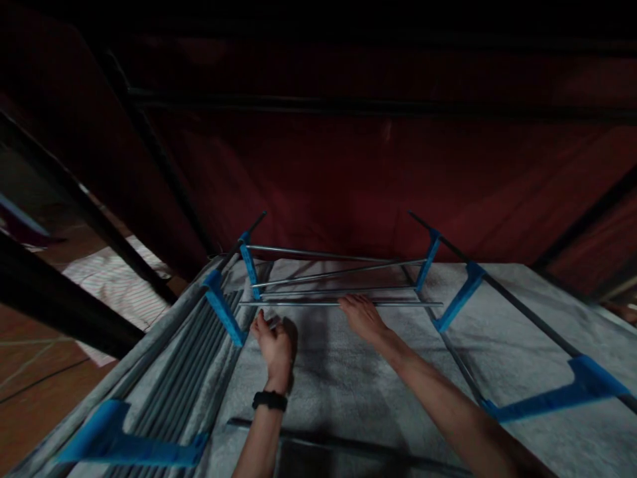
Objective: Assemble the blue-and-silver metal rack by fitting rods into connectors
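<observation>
Right hand lies flat, open, on the front rod; left hand, just beside it, seems loosely curled.

Open grey mat lies between the two side rails, the widest way in. Ahead, the cross rods span the blue brackets with narrow gaps; fingers might slip between them, though the dim view leaves that unsure. A bundle of loose rods fills the left edge. The right rail bars the right. A dark bar crosses the near mat. A red cloth wall closes the far side.
</observation>
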The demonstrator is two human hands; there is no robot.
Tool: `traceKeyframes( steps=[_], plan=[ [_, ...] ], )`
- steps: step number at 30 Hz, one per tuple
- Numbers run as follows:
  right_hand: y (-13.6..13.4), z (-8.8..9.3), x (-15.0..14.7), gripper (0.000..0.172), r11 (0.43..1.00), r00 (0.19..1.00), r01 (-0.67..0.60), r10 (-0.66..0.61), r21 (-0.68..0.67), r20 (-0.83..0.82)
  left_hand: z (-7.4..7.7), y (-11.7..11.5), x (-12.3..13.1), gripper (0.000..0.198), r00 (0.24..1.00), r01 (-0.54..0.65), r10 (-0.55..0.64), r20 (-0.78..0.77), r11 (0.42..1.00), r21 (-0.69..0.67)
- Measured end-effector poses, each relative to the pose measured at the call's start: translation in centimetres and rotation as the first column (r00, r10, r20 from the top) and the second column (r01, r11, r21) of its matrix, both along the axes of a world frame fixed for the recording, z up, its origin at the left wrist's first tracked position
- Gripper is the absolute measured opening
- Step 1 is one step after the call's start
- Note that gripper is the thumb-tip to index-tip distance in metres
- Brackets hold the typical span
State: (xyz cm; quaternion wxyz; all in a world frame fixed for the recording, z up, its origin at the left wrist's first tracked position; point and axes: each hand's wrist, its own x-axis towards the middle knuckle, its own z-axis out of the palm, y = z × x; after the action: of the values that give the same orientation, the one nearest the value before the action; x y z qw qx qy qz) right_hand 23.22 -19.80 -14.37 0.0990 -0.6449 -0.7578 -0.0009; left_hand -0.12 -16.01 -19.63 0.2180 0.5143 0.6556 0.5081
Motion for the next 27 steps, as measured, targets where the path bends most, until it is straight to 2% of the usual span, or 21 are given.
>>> traceKeyframes(
  steps=[5, 9, 12, 17, 20, 27],
  plan=[
    [-2.2, -2.1, 0.1, 0.032, 0.998, 0.993, -0.023, 0.017, -0.054, -0.118, -1.9, -3.4, -2.6, 0.043, 1.000, -0.002, 0.002, -0.004, 1.000, -0.006],
    [-3.3, -4.8, 1.0, 0.037, 0.994, 0.980, -0.073, 0.056, -0.081, -0.189, -2.8, -4.8, -5.3, 0.048, 0.966, -0.225, 0.232, -0.116, 0.972, 0.074],
    [-3.7, -6.5, 1.5, 0.038, 0.993, 0.977, -0.100, 0.084, -0.068, -0.198, -2.7, -4.3, -7.2, 0.058, 0.936, -0.322, 0.323, -0.140, 0.946, 0.029],
    [-3.9, -8.2, 1.9, 0.041, 0.996, 0.977, -0.078, 0.070, -0.036, -0.200, -2.3, -2.3, -8.7, 0.062, 0.965, -0.245, 0.227, -0.134, 0.959, -0.141],
    [-4.1, -8.6, 2.0, 0.042, 0.998, 0.978, -0.068, 0.064, -0.013, -0.198, -2.3, -1.8, -8.8, 0.056, 0.965, -0.183, 0.152, -0.214, 0.974, -0.134],
    [-4.7, -9.0, 2.0, 0.040, 0.997, 0.989, -0.058, 0.064, 0.048, -0.132, -2.1, -0.9, -9.3, 0.020, 0.899, -0.174, 0.091, -0.429, 0.972, -0.157]
  ],
)
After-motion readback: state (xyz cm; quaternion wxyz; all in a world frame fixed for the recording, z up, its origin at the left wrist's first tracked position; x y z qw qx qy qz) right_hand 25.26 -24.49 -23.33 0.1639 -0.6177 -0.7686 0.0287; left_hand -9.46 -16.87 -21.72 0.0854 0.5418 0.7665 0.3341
